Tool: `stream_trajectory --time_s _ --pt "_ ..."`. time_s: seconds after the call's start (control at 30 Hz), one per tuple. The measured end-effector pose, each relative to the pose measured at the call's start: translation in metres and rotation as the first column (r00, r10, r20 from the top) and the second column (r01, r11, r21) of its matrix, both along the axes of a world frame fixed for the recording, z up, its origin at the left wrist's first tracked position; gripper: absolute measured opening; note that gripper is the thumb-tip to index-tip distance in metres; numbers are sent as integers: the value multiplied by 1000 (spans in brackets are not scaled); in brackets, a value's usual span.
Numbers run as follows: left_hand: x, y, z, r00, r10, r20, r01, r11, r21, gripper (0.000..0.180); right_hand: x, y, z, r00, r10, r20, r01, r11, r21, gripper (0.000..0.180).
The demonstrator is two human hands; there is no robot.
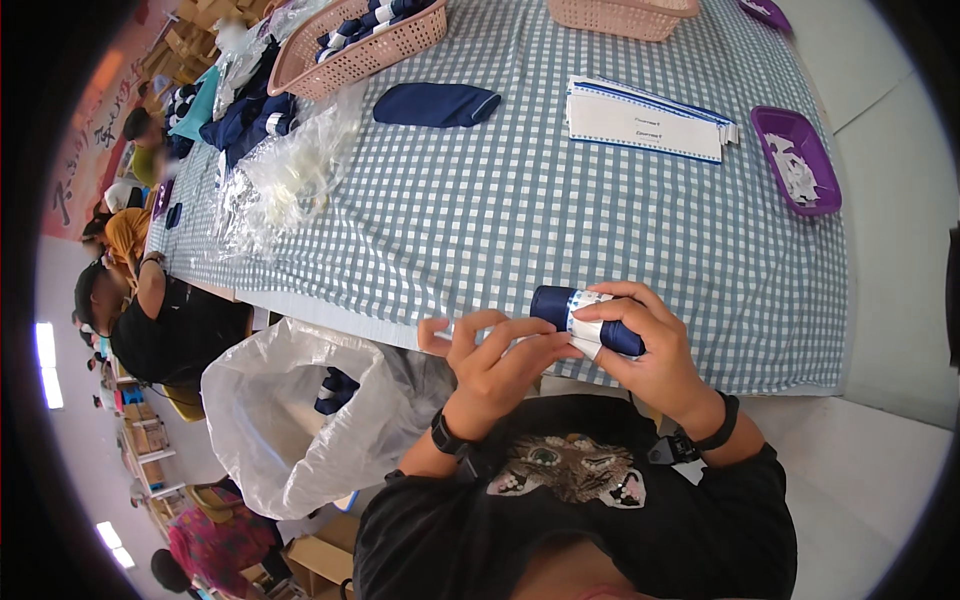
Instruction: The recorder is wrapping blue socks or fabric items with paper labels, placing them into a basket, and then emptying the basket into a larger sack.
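Observation:
Above the near edge of the table I hold a small navy fabric roll [552, 302] lying sideways. Around its middle goes a white paper band [584, 299] with a blue pattern, and one end of it sticks out below the roll. My right hand [660, 350] is closed round the right half, fingers on top and thumb underneath. At the left end, my left hand [490, 372] has its thumb and a fingertip against the roll and the band's lower end; its other fingers are raised and spread. The fingers partly cover the band.
A flat navy fabric piece [436, 105] and a stack of white paper strips [645, 122] lie on the checked tablecloth [420, 215]. Purple tray [827, 190] with paper bits, right; pink basket [400, 50] of rolls, far left. An open plastic bag [250, 400] hangs left; a person [185, 325] sits beyond.

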State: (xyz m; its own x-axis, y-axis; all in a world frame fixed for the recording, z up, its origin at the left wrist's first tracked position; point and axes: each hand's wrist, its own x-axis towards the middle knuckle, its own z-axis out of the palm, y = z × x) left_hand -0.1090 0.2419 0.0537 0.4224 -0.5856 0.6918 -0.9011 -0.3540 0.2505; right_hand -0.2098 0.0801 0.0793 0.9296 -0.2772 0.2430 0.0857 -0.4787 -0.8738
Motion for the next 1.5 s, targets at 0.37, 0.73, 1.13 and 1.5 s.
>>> stream_trajectory --time_s 0.37,0.73,1.13,1.5 --pt "6 -13 0 990 -134 -52 134 991 11 20 -8 -6 -4 1000 -13 -24 14 999 39 34" --pt "16 -13 -8 825 -343 -449 328 938 -114 16 -9 -5 -4 999 21 25 -21 1000 -6 34" --pt "11 -16 -18 802 -413 -432 294 902 -316 16 -8 -3 2 1000 -3 4 2 998 58 33" --pt "76 -21 -20 926 63 -372 -47 998 51 10 2 -32 3 973 -154 174 110 966 236 33"
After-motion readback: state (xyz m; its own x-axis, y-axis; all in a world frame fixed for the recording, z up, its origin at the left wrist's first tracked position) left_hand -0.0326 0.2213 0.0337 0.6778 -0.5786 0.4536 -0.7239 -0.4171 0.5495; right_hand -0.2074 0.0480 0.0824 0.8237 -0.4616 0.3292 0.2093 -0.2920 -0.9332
